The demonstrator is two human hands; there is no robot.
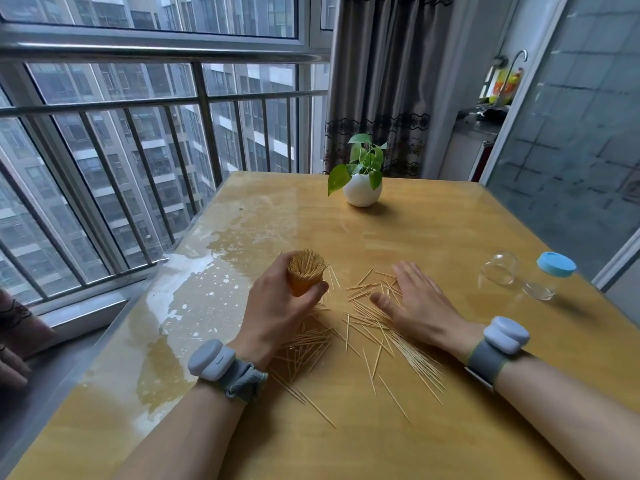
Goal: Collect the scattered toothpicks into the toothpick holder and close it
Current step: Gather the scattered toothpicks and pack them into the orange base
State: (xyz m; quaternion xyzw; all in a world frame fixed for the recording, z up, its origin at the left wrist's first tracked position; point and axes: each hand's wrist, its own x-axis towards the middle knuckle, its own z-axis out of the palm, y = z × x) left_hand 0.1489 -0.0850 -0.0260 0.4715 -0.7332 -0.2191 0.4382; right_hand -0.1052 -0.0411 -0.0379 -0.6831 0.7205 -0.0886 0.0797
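the left hand (282, 306) is curled tight around a thick upright bundle of pale wooden toothpicks (306, 271), tips splayed upward, held just above the yellow wooden table (433, 230). the right hand (420, 303) lies flat and spread, palm down, fingers nearly straight, resting on the loose toothpicks and gripping nothing.

by my reading the job is roughly half done: a good share is gathered in the fist, but a wide scatter of loose wooden toothpicks (374, 337) lies between and below the two hands, some trailing toward the near edge. none are in the holder yet. the small clear glass toothpick holder (500, 268) sits on its side, apparently empty, well apart to the right, and next to it stands a clear piece capped in light blue (550, 273), which i take to be its lid. so filling and closing remain.

the grey wrist bands (221, 367), the round white vase with a green plant (362, 188) and the jar parts show no readable writing or brand.
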